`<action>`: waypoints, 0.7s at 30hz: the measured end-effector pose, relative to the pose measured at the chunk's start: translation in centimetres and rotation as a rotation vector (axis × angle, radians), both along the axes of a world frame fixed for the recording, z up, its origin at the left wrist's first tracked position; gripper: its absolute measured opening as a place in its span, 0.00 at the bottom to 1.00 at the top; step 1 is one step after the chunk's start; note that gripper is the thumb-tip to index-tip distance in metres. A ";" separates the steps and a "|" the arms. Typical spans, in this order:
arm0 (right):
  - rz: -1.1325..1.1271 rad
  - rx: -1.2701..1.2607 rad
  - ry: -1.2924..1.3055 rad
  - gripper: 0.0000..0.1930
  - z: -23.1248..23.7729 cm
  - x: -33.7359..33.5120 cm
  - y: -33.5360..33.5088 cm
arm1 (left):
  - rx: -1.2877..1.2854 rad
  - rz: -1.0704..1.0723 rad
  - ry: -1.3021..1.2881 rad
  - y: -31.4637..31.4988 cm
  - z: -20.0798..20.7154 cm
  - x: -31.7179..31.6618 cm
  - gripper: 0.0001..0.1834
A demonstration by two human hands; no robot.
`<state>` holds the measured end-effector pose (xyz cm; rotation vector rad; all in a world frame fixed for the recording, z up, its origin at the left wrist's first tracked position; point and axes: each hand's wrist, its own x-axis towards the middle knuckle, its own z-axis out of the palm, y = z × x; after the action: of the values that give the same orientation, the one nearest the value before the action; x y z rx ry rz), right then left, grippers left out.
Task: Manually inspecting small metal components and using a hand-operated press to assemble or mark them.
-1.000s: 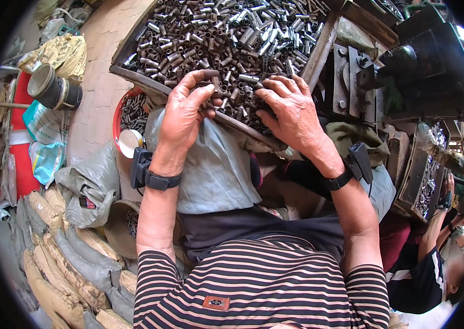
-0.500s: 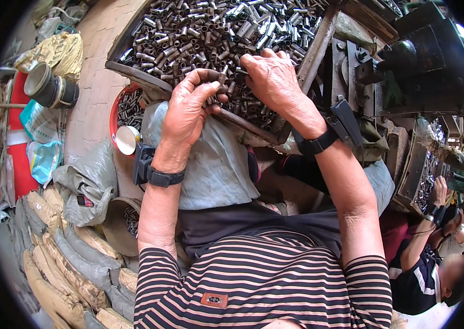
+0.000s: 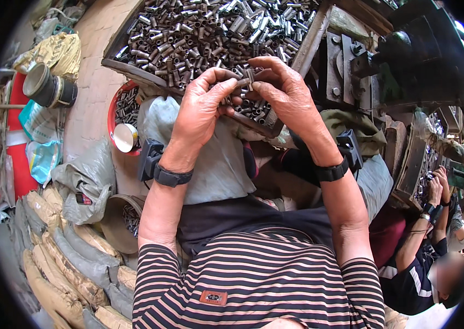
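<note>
Short metal tubes (image 3: 245, 82) pinched between both sets of fingertips, held just above the near rim of the tray (image 3: 133, 68). Left hand (image 3: 202, 112) curled, thumb and forefinger closed on the tubes. Right hand (image 3: 284, 93) likewise curled, fingers bent inward and meeting the left at the same tubes; exact count held not discernible. Black wristband (image 3: 172, 176) on left wrist, another (image 3: 330, 171) on right. Tray heaped with loose metal tubes (image 3: 204, 30), grey and shiny, lying at all angles. Grey cloth (image 3: 218, 159) spread over lap beneath the hands. Red basin (image 3: 112, 109) left of the tray, holding more tubes. Dark machine (image 3: 407, 60) at upper right. Another person's arm (image 3: 415, 241) at lower right, well apart.
</note>
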<state>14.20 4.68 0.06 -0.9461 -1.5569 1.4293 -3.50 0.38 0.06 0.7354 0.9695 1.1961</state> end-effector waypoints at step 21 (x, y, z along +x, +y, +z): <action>-0.020 0.647 -0.575 0.06 -0.5 1.5 -0.5 | -0.012 0.109 -0.048 0.0 -0.5 -2.3 0.06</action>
<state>15.74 4.21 -0.48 -0.9941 -2.2241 0.5590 -5.84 0.33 -0.47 0.6484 0.9856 1.2961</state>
